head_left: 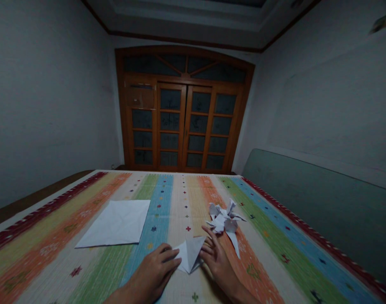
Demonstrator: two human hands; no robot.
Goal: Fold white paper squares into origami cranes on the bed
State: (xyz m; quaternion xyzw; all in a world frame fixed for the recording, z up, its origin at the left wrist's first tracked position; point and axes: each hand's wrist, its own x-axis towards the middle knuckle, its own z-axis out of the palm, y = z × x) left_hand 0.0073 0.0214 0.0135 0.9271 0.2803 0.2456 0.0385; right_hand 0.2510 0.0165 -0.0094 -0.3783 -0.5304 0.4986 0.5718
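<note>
A piece of folded white paper [189, 253] is between my two hands near the front of the table, with a crease down its middle and a point towards me. My left hand [158, 268] grips its left edge between thumb and fingers. At its right edge is my right hand [216, 257], fingers touching the paper and the index finger raised. Just beyond the right hand lies a cluster of folded paper pieces [224, 219], several pointed shapes heaped together. To the left rests a flat sheet of white paper [117, 223].
A striped tablecloth [94, 270] in several colours covers the table. Past the far edge stands a wooden door with glass panes [185, 122]. A pale green panel [307, 190] runs along the right side, against the wall.
</note>
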